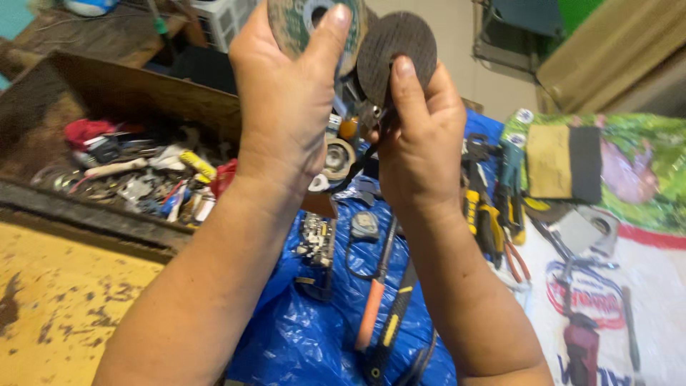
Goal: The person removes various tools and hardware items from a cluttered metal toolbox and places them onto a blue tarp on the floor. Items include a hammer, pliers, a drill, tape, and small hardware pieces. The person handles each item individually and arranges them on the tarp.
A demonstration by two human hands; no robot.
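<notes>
Blue tarp [300, 336] below; left hand [282, 100] grips greenish disc [296, 21] (top cut off), right hand [418, 143] grips dark disc [396, 50].

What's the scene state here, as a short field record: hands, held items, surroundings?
left hand: raised, holds a greenish abrasive disc, thumb across its face
right hand: raised, holds a dark cutting disc by its lower edge, thumb on its face
discs: side by side, edges close; contact unclear
below hands: blue tarp with an orange-handled tool and a tape measure
left side: wooden tray full of mixed small tools
right side: pliers with yellow grips and a printed sack
</notes>
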